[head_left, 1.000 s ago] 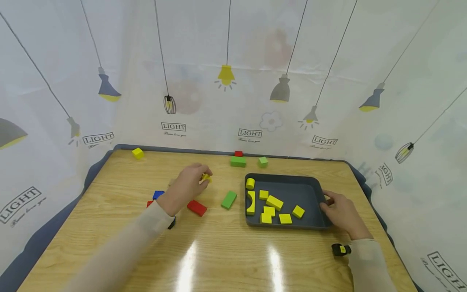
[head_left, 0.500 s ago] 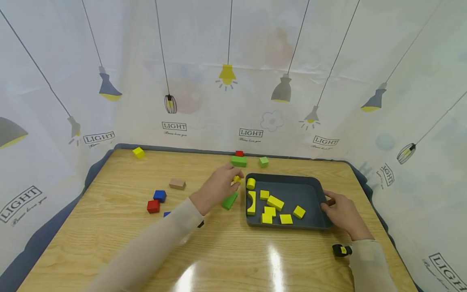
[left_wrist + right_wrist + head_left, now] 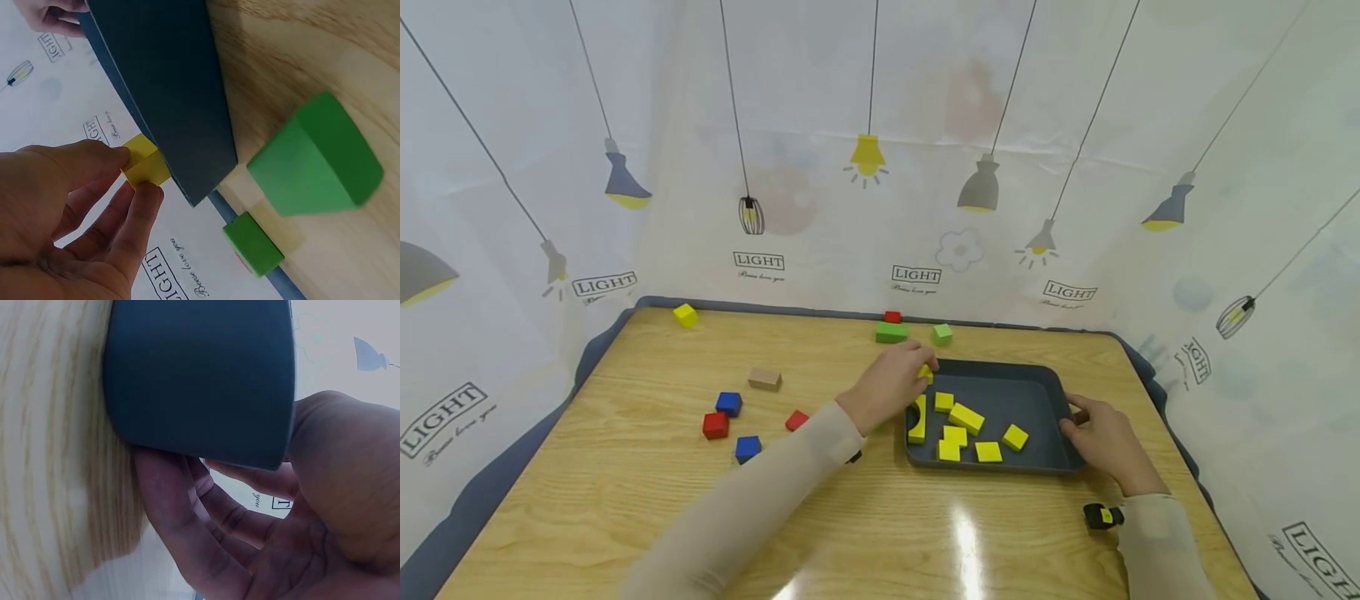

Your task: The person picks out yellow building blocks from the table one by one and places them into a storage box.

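My left hand (image 3: 889, 385) pinches a yellow block (image 3: 147, 161) between thumb and fingertips at the back left corner of the dark grey tray (image 3: 1007, 382). In the left wrist view the block shows right at the tray's rim. Inside the tray lie several yellow blocks, among them an arch-shaped block (image 3: 919, 432) along the left wall and a longer block (image 3: 966, 418) near the middle. The yellow cylinder in the back left corner is hidden behind my left hand. My right hand (image 3: 1108, 442) grips the tray's right wall, thumb at the rim and fingers against the outside.
On the table's left lie a wooden-coloured block (image 3: 765, 379), two blue blocks, a red block (image 3: 716, 425) and a partly covered red block. A green block (image 3: 319, 162) stands beside the tray. Along the back are green blocks, a small red block (image 3: 892, 317) and a yellow cube (image 3: 685, 315).
My left hand has carried the yellow block rightward from the left part of the table to the tray's back left corner. My right hand has stayed on the tray's right wall.
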The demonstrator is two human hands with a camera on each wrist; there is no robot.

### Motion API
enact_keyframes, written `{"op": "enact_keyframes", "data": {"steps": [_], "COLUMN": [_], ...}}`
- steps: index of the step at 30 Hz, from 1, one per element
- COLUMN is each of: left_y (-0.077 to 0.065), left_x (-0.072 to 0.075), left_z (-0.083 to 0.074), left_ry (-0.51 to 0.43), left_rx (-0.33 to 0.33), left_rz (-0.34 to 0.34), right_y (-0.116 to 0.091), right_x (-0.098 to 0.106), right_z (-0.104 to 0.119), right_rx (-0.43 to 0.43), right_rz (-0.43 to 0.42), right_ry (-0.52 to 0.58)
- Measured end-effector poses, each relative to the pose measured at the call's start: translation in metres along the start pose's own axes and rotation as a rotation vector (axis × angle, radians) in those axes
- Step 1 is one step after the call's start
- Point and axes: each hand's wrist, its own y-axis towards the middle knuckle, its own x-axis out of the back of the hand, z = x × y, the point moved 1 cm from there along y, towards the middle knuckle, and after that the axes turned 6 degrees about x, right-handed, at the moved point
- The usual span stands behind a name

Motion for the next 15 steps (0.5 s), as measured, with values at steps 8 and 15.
{"op": "enact_keyframes", "data": {"steps": [8,15], "left_y": [0.012,0.017], "left_x": [-0.011,-0.016], "left_z": [-0.009,-0.012], "left_ry": [-0.004,0.007], "left_rx": [0.003,0.003], "left_rz": [0.041,0.053], "right_y": [0.0,0.001], "right_x": [0.0,-0.001], "right_z": [0.003,0.002], "right_rx": [0.003,-0.016], "right_rz": [-0.001,0.008], "right_ry": [-0.005,-0.008]}}
